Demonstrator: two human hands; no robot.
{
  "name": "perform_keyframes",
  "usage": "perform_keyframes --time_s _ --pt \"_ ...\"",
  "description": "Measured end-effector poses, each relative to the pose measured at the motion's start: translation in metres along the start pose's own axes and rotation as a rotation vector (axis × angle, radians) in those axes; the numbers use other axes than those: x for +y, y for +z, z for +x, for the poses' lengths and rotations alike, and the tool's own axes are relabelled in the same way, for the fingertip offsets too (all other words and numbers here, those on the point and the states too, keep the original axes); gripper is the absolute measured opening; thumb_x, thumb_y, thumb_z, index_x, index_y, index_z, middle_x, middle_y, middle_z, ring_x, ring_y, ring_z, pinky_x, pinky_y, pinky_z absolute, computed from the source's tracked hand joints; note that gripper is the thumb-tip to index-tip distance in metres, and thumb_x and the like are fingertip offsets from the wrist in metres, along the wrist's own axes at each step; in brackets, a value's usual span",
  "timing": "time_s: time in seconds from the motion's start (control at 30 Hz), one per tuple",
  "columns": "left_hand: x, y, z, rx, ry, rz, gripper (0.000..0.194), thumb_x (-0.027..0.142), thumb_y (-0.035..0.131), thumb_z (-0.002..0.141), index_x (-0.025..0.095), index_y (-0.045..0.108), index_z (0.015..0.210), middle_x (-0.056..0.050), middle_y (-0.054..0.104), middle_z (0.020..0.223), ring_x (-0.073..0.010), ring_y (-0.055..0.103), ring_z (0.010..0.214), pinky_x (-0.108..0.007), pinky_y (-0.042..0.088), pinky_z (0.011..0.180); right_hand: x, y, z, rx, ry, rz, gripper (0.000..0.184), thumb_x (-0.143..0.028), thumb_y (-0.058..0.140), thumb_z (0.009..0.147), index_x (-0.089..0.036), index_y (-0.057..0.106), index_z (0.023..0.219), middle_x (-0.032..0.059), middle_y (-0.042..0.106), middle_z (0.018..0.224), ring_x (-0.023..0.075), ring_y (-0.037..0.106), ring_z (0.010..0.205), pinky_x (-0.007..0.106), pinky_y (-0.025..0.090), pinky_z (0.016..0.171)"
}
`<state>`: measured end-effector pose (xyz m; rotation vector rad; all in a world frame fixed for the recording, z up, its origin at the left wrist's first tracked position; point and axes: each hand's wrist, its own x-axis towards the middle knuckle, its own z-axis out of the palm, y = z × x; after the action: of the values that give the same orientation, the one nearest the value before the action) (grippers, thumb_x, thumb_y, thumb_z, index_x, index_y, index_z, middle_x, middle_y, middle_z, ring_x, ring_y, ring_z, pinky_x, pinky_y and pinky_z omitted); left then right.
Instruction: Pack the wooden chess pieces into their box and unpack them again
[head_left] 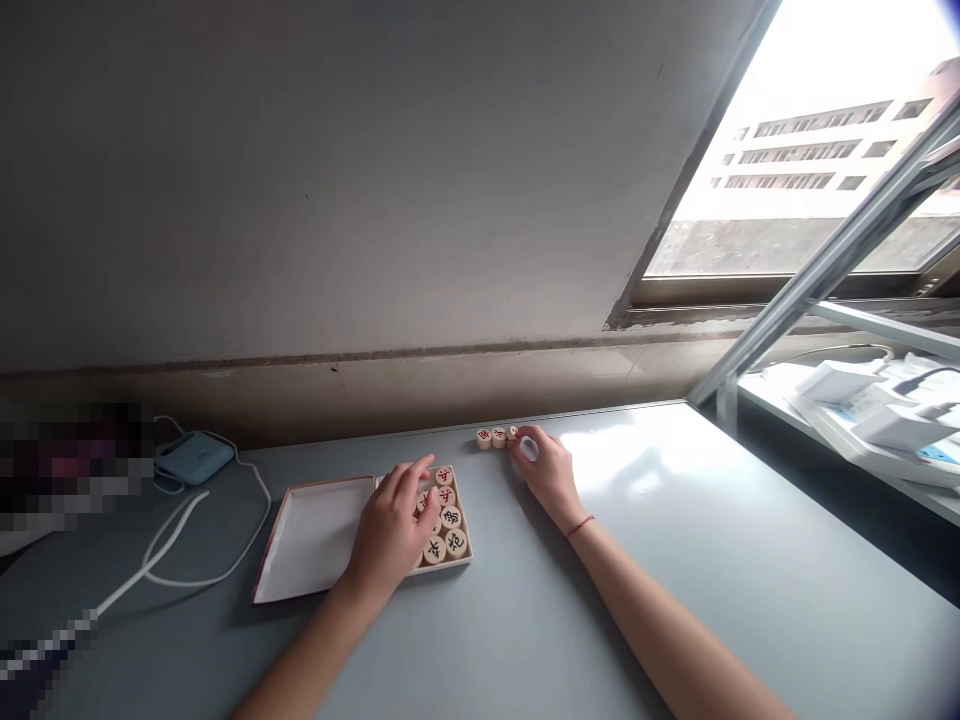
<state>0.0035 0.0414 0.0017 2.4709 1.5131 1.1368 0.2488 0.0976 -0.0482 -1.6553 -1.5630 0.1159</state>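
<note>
Round wooden Chinese chess pieces (455, 543) with red and black characters fill part of a shallow open box (442, 566). Over the box's left side hovers or rests my left hand (391, 515), fingers apart and palm down, hiding several pieces. Behind the box, a short row of red-marked pieces (484, 438) sits on the desk. At the right end of that row, my right hand (546, 468) pinches a Chinese chess piece (513, 433) between thumb and forefinger. The box's lid (315, 530) lies open to the left, white inside.
The grey desk (525, 640) meets a wall (337, 250) behind. A light blue device (196, 460) and a white cable (262, 490) lie at the left. At the right stands a metal-framed shelf (795, 330) with white items, near a window (810, 180).
</note>
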Motion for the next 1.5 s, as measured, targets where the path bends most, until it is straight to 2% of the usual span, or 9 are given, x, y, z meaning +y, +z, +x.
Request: perform_keyframes --time_s 0.17,0.33,0.67,0.97,1.13,1.3,1.4,1.5 --pt "-0.001 0.000 0.000 -0.012 -0.010 0.001 0.029 0.023 0.045 0.089 0.022 0.053 0.117 -0.004 0.066 0.096 -0.0162 0.064 0.083 -0.029 0.053 0.076 0.003 0.000 0.000 0.028 0.016 -0.023 0.018 -0.033 0.047 0.082 -0.023 0.061 0.085 0.0032 0.070 0.088 0.0218 0.058 0.080 0.031 0.039 0.071" --pt "-0.002 -0.001 0.000 -0.006 -0.015 -0.002 0.029 0.022 0.045 0.089 0.022 0.053 0.116 -0.003 0.066 0.095 -0.0161 0.065 0.084 -0.027 0.053 0.076 0.005 0.002 -0.001 0.010 0.003 -0.070 0.019 -0.032 0.048 0.081 -0.023 0.063 0.088 0.0038 0.070 0.093 0.0221 0.059 0.083 0.031 0.039 0.071" --pt "-0.006 -0.001 0.000 -0.014 -0.038 0.001 0.027 0.023 0.044 0.088 0.021 0.056 0.112 -0.004 0.066 0.093 -0.0161 0.064 0.079 -0.028 0.053 0.073 0.000 0.000 0.001 -0.037 0.052 -0.112 0.019 -0.032 0.049 0.081 -0.026 0.062 0.093 0.0026 0.071 0.090 0.0226 0.060 0.085 0.032 0.038 0.073" --pt "-0.010 0.001 -0.001 -0.021 -0.041 0.031 0.026 0.023 0.045 0.088 0.020 0.056 0.112 -0.004 0.067 0.094 -0.0175 0.065 0.083 -0.030 0.051 0.076 0.001 0.000 0.002 -0.059 0.095 -0.045 0.023 -0.035 0.049 0.081 -0.027 0.059 0.100 0.0013 0.071 0.099 0.0216 0.061 0.091 0.033 0.040 0.079" --pt "-0.013 0.000 0.001 -0.036 -0.098 0.123 0.023 0.024 0.046 0.088 0.021 0.061 0.105 -0.004 0.069 0.094 -0.0197 0.066 0.087 -0.034 0.045 0.080 0.001 0.001 0.002 -0.060 0.111 -0.045 0.019 -0.037 0.049 0.081 -0.026 0.060 0.092 0.0020 0.070 0.095 0.0221 0.060 0.088 0.034 0.040 0.078" --pt "-0.016 -0.002 0.002 -0.062 -0.148 0.190 0.020 0.025 0.046 0.087 0.022 0.065 0.095 -0.004 0.071 0.095 -0.0197 0.065 0.086 -0.033 0.041 0.078 -0.001 -0.002 0.002 -0.001 0.060 -0.075 0.019 -0.035 0.048 0.082 -0.024 0.061 0.092 0.0041 0.069 0.095 0.0227 0.059 0.087 0.033 0.040 0.075" --pt "-0.014 0.000 0.002 -0.116 -0.164 0.269 0.022 0.026 0.047 0.088 0.024 0.068 0.084 -0.004 0.071 0.088 -0.0211 0.063 0.083 -0.035 0.039 0.076 -0.012 -0.003 -0.004 0.089 -0.054 -0.040 0.019 -0.031 0.048 0.084 -0.022 0.061 0.094 0.0078 0.067 0.101 0.0250 0.057 0.095 0.036 0.042 0.079" --pt "-0.007 0.005 0.005 -0.172 -0.155 0.340 0.029 0.027 0.045 0.089 0.024 0.070 0.074 -0.006 0.071 0.081 -0.0230 0.059 0.081 -0.037 0.038 0.075 -0.032 -0.002 -0.015 0.018 -0.189 0.088 0.015 -0.026 0.046 0.087 -0.022 0.059 0.095 0.0072 0.068 0.096 0.0226 0.059 0.092 0.036 0.044 0.080"
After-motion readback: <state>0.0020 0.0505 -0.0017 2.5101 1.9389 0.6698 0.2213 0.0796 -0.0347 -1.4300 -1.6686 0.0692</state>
